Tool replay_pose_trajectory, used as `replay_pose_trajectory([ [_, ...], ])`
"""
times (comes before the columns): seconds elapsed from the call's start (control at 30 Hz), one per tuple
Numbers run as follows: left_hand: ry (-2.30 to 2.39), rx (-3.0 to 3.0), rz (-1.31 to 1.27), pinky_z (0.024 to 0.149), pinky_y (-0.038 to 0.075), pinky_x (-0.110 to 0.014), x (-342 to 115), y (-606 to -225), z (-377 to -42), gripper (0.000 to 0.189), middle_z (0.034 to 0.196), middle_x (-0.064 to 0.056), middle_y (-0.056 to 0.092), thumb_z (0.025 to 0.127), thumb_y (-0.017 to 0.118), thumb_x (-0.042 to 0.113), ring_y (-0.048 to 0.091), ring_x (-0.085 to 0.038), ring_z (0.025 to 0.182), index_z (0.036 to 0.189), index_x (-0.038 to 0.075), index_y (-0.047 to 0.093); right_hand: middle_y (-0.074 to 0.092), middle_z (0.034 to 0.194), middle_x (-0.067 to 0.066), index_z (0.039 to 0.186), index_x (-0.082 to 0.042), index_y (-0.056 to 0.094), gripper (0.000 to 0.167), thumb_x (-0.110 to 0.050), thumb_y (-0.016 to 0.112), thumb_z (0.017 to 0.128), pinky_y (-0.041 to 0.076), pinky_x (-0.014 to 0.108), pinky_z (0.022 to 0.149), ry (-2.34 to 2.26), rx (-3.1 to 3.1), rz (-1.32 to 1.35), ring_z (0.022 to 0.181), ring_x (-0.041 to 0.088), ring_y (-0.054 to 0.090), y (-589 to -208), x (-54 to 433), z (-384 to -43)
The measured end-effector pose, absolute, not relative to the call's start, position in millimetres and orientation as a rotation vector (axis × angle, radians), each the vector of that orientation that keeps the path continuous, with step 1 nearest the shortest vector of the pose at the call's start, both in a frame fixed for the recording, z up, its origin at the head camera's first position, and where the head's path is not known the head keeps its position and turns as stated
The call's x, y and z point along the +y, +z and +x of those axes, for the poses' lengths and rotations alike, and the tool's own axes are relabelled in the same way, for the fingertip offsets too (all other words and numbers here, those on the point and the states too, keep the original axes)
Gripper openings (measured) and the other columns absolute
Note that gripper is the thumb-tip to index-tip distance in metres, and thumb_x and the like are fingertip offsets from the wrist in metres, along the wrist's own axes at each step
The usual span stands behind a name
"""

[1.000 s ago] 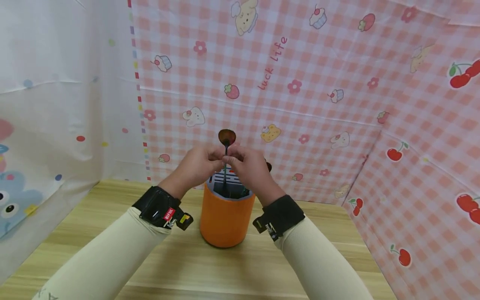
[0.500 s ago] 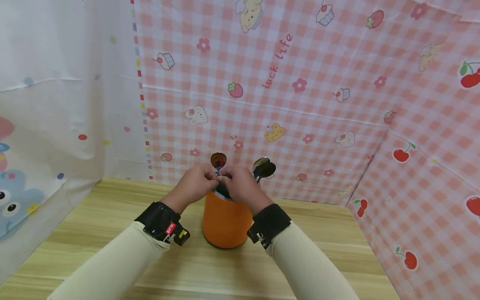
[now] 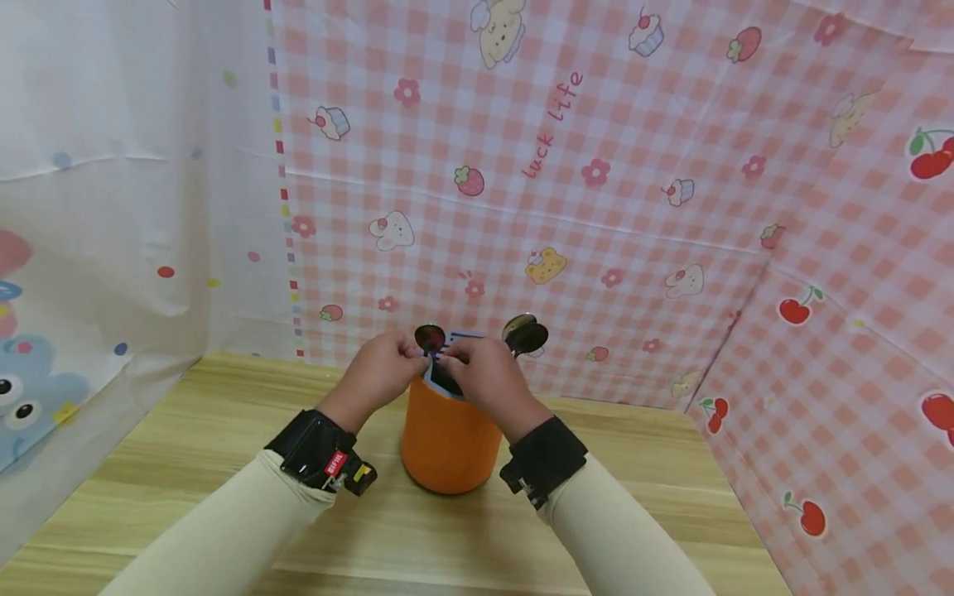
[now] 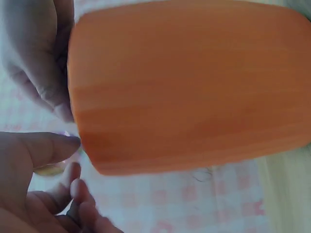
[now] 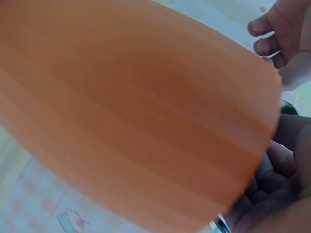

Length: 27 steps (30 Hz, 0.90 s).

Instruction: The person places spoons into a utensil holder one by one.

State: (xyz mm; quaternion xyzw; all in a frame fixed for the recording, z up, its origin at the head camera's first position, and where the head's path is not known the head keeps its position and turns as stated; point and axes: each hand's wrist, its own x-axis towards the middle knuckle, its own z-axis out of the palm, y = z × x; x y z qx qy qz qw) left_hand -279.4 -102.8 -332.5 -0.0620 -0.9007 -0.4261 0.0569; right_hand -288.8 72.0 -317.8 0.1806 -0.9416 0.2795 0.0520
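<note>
A spoon (image 3: 430,338), bowl up, stands at the left side of an orange utensil holder (image 3: 450,439), its handle down inside. My left hand (image 3: 380,370) is at the holder's left rim beside the spoon's neck. In the left wrist view, its thumb (image 4: 58,147) and fingers (image 4: 73,191) are apart, with the spoon's bowl (image 4: 51,169) behind them. Just right of the spoon, my right hand (image 3: 490,377) reaches over the holder's mouth. Its fingertips are near the spoon's neck and partly hidden behind the rim in the right wrist view.
Two more spoons (image 3: 527,335) stick up from the holder's right side, behind my right hand. The holder stands on a wood-grain table (image 3: 633,497). A pink checked cloth (image 3: 596,215) hangs behind and to the right, and a white cloth (image 3: 112,207) hangs at left.
The spoon between my hands has gone down into the holder, leaving its bowl just above the rim. Both hands have lowered to the rim, and the right has lately drawn slightly away from the spoon.
</note>
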Motion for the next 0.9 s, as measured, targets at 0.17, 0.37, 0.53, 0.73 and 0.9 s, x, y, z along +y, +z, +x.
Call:
replay_pose_trajectory([
  [0.17,-1.089,-2.759,-0.314,0.055,0.035,-0.028,-77.7,-324.3,-254.4,0.026,0.067,0.001,0.049,0.097,0.065,0.022,0.047,-0.016,0.057,0.075,0.011,0.055,0.072,0.099,0.0,0.106,-0.015,0.075,0.017,-0.026,0.062,0.103,0.051,0.032,0.067,0.818,-2.82,0.581,0.076,0.013,0.061,-311.9,88.2,-271.1],
  [0.37,-0.974,-2.829,-0.583,0.055,0.029,-0.025,-47.4,-326.5,-236.0,0.034,0.059,0.007,0.036,0.097,0.064,0.02,0.038,-0.009,0.053,0.067,0.016,0.051,0.069,0.088,-0.003,0.097,-0.016,0.074,0.012,-0.023,0.065,0.1,0.05,0.03,0.063,0.768,-2.833,0.598,0.072,0.013,0.058,-319.9,111.8,-256.5],
  [0.53,-0.939,-2.875,-0.703,0.055,0.034,-0.024,-33.3,-341.8,-228.1,0.028,0.057,0.01,0.046,0.095,0.066,0.021,0.044,-0.007,0.054,0.068,0.018,0.065,0.065,0.08,-0.007,0.09,-0.018,0.071,0.007,-0.021,0.07,0.096,0.046,0.029,0.057,0.759,-2.849,0.568,0.064,0.011,0.054,-336.5,132.1,-240.2],
  [0.73,-0.919,-3.023,-0.791,0.06,0.044,-0.025,-6.8,-376.0,-220.4,0.017,0.068,0.01,0.061,0.091,0.072,0.026,0.053,-0.007,0.063,0.08,0.014,0.075,0.059,0.072,-0.007,0.084,-0.018,0.07,0.009,-0.021,0.073,0.092,0.043,0.03,0.054,0.604,-3.03,0.539,0.059,0.01,0.051,-356.2,161.7,-212.5],
  [0.9,-1.014,-3.152,-0.836,0.057,0.042,-0.023,26.6,-413.9,-205.1,0.019,0.065,0.011,0.058,0.089,0.075,0.027,0.05,-0.006,0.06,0.074,0.017,0.072,0.053,0.064,-0.005,0.071,-0.016,0.061,0.023,-0.02,0.077,0.088,0.038,0.033,0.053,0.403,-3.268,0.489,0.056,0.013,0.047,-378.0,193.6,-189.7],
])
